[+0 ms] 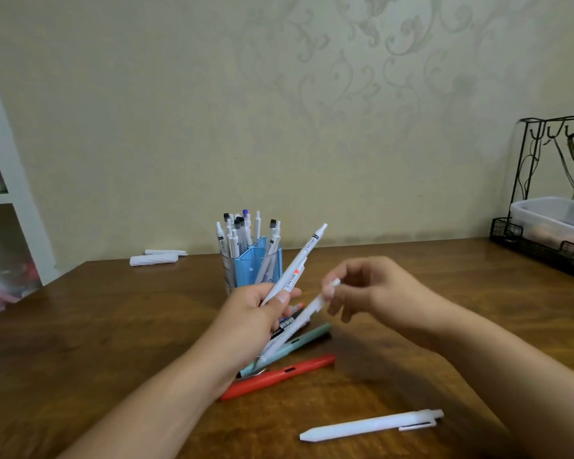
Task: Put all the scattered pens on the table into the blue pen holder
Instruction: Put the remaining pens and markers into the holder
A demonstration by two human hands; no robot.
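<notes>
The blue pen holder (251,265) stands at the table's middle back with several white pens upright in it. My left hand (259,318) grips a white pen (300,258) that slants up to the right, just in front of the holder. My right hand (368,288) pinches the top end of a second white pen (299,323) that slopes down to the left. Beneath my hands lie a teal pen (299,342) and a red pen (279,376), with other pens partly hidden. One white pen (371,424) lies alone near the front.
Two white caps or paper rolls (154,259) lie at the back left of the wooden table (113,326). A black wire rack (550,233) holding a clear plastic box stands at the back right. White shelving (7,180) borders the left side.
</notes>
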